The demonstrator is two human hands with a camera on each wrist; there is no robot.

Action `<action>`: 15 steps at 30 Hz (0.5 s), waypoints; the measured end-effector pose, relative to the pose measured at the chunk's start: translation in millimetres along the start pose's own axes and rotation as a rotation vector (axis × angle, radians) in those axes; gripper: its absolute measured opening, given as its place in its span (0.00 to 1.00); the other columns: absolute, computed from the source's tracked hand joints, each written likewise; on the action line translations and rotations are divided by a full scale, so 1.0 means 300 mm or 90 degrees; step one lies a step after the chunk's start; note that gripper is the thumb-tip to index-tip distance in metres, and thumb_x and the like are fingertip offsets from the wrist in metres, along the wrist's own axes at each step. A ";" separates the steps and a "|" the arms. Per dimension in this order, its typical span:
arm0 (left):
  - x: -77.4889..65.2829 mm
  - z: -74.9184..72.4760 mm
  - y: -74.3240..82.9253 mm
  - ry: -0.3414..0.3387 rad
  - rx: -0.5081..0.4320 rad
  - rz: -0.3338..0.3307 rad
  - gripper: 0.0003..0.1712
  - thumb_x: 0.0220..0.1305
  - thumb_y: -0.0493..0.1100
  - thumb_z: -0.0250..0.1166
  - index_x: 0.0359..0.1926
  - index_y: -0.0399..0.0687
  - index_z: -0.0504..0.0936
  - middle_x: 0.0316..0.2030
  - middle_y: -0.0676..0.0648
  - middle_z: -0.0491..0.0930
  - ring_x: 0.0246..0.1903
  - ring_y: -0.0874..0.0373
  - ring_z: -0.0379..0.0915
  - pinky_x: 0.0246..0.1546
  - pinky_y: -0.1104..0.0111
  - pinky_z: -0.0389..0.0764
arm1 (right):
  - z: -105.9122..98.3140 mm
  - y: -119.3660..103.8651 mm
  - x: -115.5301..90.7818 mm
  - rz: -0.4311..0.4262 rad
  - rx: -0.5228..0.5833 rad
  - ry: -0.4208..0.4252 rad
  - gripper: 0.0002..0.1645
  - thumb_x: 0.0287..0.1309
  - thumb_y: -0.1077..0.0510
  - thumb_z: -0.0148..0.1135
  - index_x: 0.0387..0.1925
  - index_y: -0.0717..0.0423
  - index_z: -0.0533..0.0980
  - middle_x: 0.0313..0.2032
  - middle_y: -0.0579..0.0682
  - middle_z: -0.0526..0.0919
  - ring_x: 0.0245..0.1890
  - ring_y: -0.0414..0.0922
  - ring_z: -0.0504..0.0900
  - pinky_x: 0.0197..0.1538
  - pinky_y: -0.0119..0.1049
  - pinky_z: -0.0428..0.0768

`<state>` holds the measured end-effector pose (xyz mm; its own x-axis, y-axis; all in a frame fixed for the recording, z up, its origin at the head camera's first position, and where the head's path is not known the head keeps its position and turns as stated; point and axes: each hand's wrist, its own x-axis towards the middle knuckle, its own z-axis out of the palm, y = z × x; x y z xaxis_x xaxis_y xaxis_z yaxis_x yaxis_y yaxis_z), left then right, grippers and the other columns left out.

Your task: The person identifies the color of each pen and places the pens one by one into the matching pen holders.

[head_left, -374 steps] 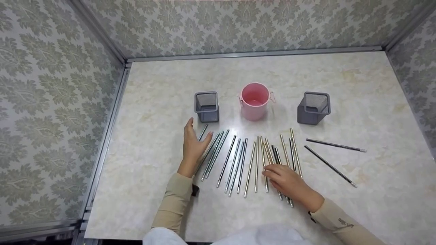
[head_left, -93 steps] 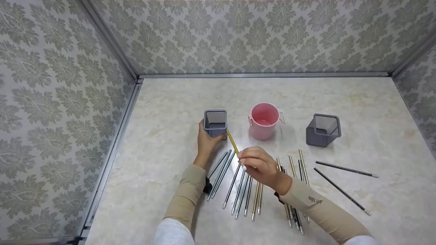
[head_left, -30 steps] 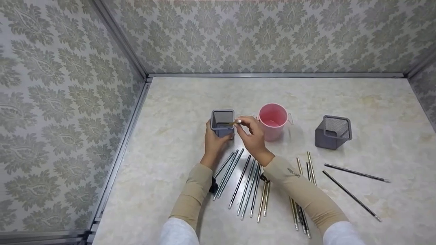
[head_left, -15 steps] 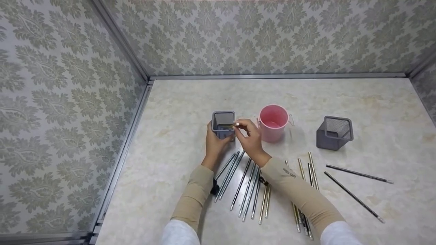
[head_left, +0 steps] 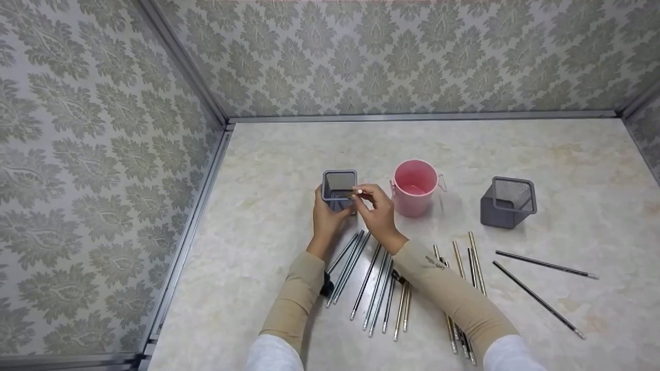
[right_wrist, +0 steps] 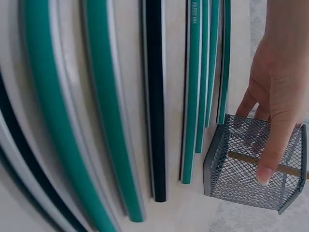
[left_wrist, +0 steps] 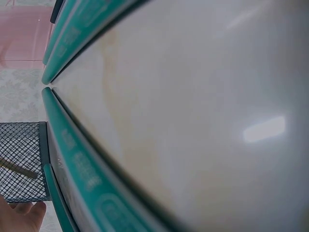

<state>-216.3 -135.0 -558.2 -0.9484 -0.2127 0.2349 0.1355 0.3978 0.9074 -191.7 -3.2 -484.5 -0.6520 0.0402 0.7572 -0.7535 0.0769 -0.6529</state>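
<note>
My left hand (head_left: 326, 221) grips a grey mesh pen holder (head_left: 339, 180) from its near left side, the thumb lying across the front in the right wrist view. Between the thumb and fingertips of my right hand (head_left: 380, 208) is the white-tipped end of a gold pencil (head_left: 355, 191), held at the holder's right rim. The rest of that pencil (left_wrist: 19, 169) slants down inside the holder and shows through the mesh in both wrist views. Green pencils (head_left: 350, 268) lie just in front of the hands, with dark pencils (right_wrist: 155, 96) among them.
A pink bucket (head_left: 412, 201) stands right of my right hand. A second mesh holder (head_left: 502, 211) is farther right. Gold pencils (head_left: 477, 263) and dark ones lie partly under my right forearm, and two dark pencils (head_left: 539, 299) lie apart on the right.
My left hand has gone from above the green pencils to the near mesh holder. My right hand has taken a gold pencil from the row and brought it into that holder; the last second shows little movement.
</note>
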 end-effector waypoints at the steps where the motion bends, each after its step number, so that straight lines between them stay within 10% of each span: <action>1: 0.001 0.000 0.001 0.000 0.001 -0.002 0.52 0.42 0.43 0.78 0.65 0.36 0.60 0.58 0.38 0.73 0.57 0.48 0.71 0.60 0.56 0.70 | 0.000 0.000 -0.001 0.004 -0.001 -0.001 0.12 0.42 0.84 0.62 0.33 0.79 0.73 0.33 0.69 0.79 0.35 0.56 0.81 0.47 0.26 0.80; 15: 0.005 -0.004 0.003 -0.003 0.011 -0.008 0.52 0.42 0.44 0.78 0.66 0.36 0.60 0.59 0.38 0.72 0.57 0.48 0.70 0.60 0.57 0.70 | 0.004 0.021 -0.023 0.035 -0.039 -0.011 0.11 0.47 0.80 0.62 0.35 0.77 0.73 0.34 0.67 0.80 0.36 0.57 0.81 0.47 0.29 0.81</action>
<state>-217.2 -135.9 -556.6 -0.9516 -0.2134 0.2212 0.1183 0.4101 0.9044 -192.2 -4.1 -493.9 -0.6946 0.0284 0.7189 -0.7097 0.1366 -0.6911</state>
